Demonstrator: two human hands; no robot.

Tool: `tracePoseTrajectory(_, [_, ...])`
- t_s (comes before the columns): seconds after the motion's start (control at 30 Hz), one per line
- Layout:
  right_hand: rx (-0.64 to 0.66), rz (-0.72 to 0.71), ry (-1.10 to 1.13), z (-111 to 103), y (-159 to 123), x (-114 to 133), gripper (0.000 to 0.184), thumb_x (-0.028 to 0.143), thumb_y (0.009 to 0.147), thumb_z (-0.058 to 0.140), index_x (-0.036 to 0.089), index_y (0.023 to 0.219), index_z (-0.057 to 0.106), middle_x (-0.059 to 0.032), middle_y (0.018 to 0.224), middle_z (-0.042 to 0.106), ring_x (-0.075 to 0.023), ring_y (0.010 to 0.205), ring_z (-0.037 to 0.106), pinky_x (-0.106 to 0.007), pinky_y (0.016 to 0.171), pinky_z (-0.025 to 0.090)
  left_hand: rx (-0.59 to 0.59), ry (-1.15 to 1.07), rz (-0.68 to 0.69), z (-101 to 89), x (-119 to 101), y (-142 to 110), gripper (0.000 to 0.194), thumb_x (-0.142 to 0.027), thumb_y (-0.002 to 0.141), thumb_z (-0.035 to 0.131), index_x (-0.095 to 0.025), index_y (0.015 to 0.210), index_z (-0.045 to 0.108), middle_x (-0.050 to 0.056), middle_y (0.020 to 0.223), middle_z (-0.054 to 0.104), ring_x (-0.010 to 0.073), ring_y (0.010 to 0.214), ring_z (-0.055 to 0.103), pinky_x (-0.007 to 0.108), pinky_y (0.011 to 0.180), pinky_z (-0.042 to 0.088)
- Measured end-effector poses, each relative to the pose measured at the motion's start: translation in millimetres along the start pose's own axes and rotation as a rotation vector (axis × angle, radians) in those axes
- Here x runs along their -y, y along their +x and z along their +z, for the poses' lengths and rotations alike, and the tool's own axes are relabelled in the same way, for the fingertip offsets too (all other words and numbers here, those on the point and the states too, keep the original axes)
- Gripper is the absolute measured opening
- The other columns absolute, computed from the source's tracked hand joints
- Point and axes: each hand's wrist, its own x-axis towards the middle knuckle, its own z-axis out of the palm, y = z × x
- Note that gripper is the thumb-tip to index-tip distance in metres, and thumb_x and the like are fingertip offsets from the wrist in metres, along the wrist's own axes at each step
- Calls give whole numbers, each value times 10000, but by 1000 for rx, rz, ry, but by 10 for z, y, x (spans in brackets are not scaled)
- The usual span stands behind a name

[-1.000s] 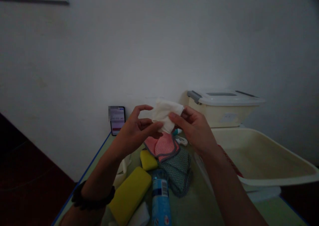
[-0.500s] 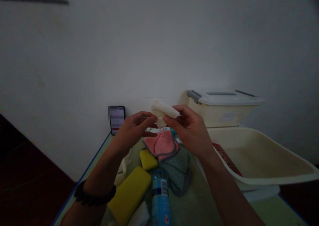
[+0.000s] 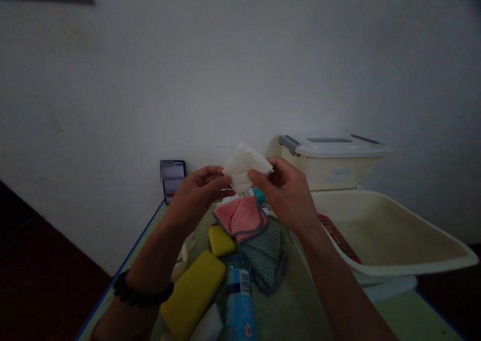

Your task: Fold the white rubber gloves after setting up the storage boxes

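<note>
A folded white tissue (image 3: 248, 161) is held up between both hands, above the table and in front of the wall. My left hand (image 3: 203, 185) pinches its left corner between thumb and fingers. On the other side my right hand (image 3: 287, 188) grips it, thumb on the near face and fingers behind. Just below lie a pink cloth (image 3: 242, 218) with a grey edge and a grey-green cloth (image 3: 267, 256), partly overlapped by the pink one. A black beaded bracelet is on my left wrist.
Nearer to me lie a small yellow sponge (image 3: 221, 240), a larger yellow sponge (image 3: 193, 293) and a blue bottle (image 3: 239, 301). A phone (image 3: 175, 181) leans on the wall. At right are a cream basin (image 3: 421, 268) and a lidded storage box (image 3: 323, 173).
The tissue has been spread into a wider, flatter diamond between my hands; before, it was a narrower roll-like fold. The view has shifted slightly.
</note>
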Motion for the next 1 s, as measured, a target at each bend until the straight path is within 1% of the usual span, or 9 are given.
tracePoseTrajectory(0.07, [-9,34,17,-1,6,7,185,340,781,665,182,857,608,-13,748,662,-144,653,614,-268,599,489,41,-26,-3,-12,21,15,243,-192,651,783,-130,839,642,-7,737,701,104,647,655,227,684,541])
tracePoseTrajectory(0.17, [22,99,174,14,11,33,207,320,750,692,171,856,596,-18,773,690,-140,679,635,-255,609,503,78,-40,-12,-36,49,28,346,-188,634,796,-115,931,633,0,719,699,108,632,651,232,681,531])
tracePoseTrajectory(0.27, [69,158,309,28,12,52,229,311,722,719,169,852,594,9,711,695,-119,641,639,-220,582,498,91,-23,-29,-61,53,25,369,-180,622,814,-112,941,642,14,735,715,117,648,663,222,668,523])
tracePoseTrajectory(0.4, [138,217,345,22,18,38,222,292,735,708,168,889,608,35,635,688,-101,568,631,-196,536,482,104,21,-31,-81,32,16,335,-180,614,830,-120,899,663,24,757,735,114,653,668,212,666,527])
tracePoseTrajectory(0.5, [128,230,324,16,23,24,217,272,735,707,163,897,611,39,618,687,-91,533,620,-183,503,462,88,97,-14,-82,24,18,256,-196,647,814,-130,851,674,23,772,738,112,657,662,206,647,530])
tracePoseTrajectory(0.67, [132,229,331,20,27,15,258,308,723,724,161,904,614,25,641,702,-106,564,641,-199,539,489,106,210,45,-81,21,15,177,-236,701,772,-148,817,671,6,816,706,106,683,644,201,621,532])
tracePoseTrajectory(0.8, [149,189,287,25,30,-24,260,332,721,729,168,890,618,11,680,713,-125,605,657,-220,571,507,66,251,35,-66,4,5,259,-235,668,788,-160,772,563,-36,700,657,106,611,635,195,527,518])
tracePoseTrajectory(0.9, [137,118,179,43,19,-64,196,302,772,677,177,909,616,-9,734,721,-149,672,677,-242,603,513,70,227,-5,-49,-3,4,336,-223,646,798,-176,792,498,-35,676,691,131,609,672,233,571,548])
tracePoseTrajectory(1.0, [85,11,-30,61,2,-84,175,265,798,637,173,948,629,-31,787,712,-160,693,664,-261,604,500,78,200,-41,-47,-6,6,396,-194,636,804,-178,905,515,-15,721,737,139,632,698,245,633,556])
